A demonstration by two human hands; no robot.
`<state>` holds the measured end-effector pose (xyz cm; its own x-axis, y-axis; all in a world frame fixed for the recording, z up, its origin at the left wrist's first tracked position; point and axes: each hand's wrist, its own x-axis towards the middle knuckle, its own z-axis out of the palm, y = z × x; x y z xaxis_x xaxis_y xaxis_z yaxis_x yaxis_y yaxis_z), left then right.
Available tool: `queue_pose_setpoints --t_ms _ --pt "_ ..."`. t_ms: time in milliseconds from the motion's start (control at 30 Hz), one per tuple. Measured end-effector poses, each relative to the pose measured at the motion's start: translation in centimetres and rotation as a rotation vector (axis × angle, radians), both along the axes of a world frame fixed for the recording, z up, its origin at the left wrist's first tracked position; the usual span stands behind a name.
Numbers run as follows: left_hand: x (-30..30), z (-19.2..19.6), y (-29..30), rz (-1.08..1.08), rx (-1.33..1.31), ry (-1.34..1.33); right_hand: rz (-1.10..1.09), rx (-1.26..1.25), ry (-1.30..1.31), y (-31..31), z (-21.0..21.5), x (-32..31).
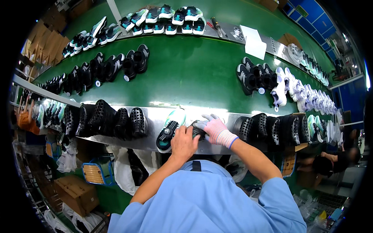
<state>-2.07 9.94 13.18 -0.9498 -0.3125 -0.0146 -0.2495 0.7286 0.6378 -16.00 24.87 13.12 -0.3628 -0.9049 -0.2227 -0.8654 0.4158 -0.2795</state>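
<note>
On the tabletop [153,118], a black-and-teal shoe [170,129] reaches the near edge beside the left hand [184,143]. That hand and the gloved right hand [216,131] seem closed on a half-hidden dark piece [199,133], apparently adjusting it; next calls for steady pressure.

No lettering is showing legibly.
Round white tags [126,78] are sitting against black sneakers [142,59] on the green surface [190,70], their faces appearing too small for reading; a white sheet [254,43] beyond is showing no readable print.
</note>
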Motion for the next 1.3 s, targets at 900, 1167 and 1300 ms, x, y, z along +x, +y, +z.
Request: queue_pose_setpoints --t_ms 900,1167,1300 --pt "-3.4 -4.2 -0.3 -0.125 -0.025 -0.409 -0.403 -0.240 -0.102 0.9 -1.7 4.7" --pt "-3.9 -4.6 -0.8 -0.147 0.014 -0.421 -0.719 -0.101 -0.219 -0.7 0.0 5.8" --pt "-4.1 -4.4 -0.7 -0.169 0.043 -0.479 -0.491 -0.216 -0.207 1.4 0.3 5.2"
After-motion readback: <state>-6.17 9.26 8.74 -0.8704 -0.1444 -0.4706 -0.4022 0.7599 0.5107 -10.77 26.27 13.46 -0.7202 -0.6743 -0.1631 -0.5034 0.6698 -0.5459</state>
